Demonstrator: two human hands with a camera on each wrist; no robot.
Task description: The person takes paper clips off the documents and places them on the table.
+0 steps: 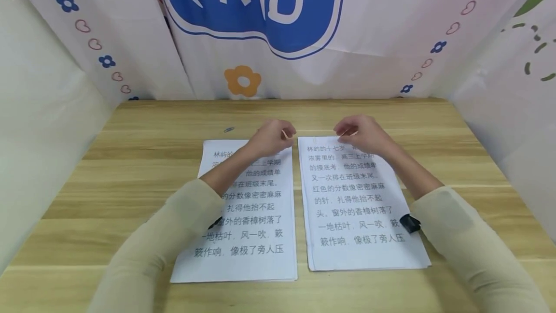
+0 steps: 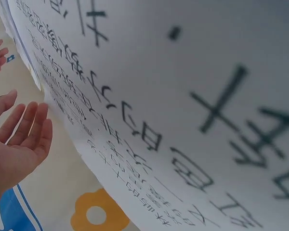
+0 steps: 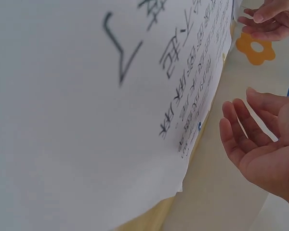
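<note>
Two stacks of white sheets printed with large black characters lie side by side on a wooden table (image 1: 143,168). My left hand (image 1: 284,132) hovers over the top right corner of the left stack (image 1: 256,235), fingers loosely curled, holding nothing. My right hand (image 1: 345,132) hangs over the top left corner of the right stack (image 1: 352,206), also with nothing in it. In the left wrist view the left hand (image 2: 26,130) shows a relaxed open palm beside the sheet (image 2: 183,96). In the right wrist view the right hand (image 3: 245,130) is likewise relaxed, beside its sheet (image 3: 86,120).
A small blue paper clip (image 1: 229,130) lies on the table just beyond the left stack. Printed cloth panels (image 1: 269,37) wall in the table at the back and both sides. Bare wood shows left, right and behind the papers.
</note>
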